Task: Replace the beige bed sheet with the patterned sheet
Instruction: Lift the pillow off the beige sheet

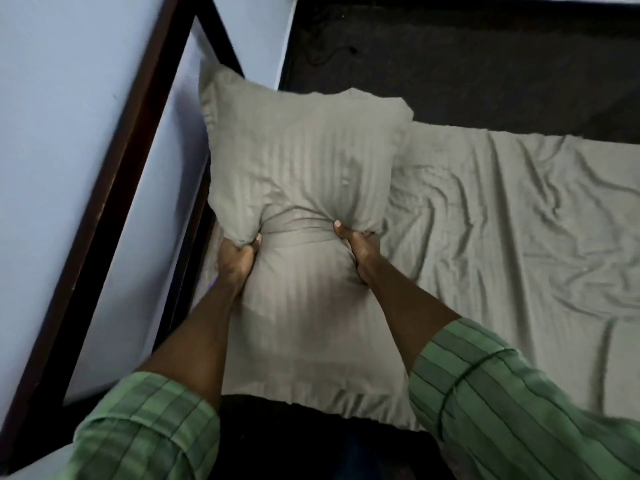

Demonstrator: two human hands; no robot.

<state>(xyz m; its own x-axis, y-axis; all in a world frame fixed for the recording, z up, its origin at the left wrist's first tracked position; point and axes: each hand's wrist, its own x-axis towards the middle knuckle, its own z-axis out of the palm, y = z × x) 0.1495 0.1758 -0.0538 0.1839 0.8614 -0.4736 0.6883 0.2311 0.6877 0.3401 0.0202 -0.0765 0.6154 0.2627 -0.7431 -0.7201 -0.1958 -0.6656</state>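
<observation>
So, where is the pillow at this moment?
In the head view, the pillow is centre-left, gripped by the left hand and right hand, beside the headboard.

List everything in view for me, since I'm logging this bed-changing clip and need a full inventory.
pillow: one, beige with faint stripes, held above the head end of the bed
bed sheet: one, beige, wrinkled, spread over the bed
bed frame: one, dark brown wood, along the left side
wall: pale blue, left
floor: dark, beyond the bed
patterned sheet: none in view
sleeves: two, green striped, bottom corners
left hand: grips the pillow's lower left edge
right hand: grips the pillow's lower right edge
</observation>
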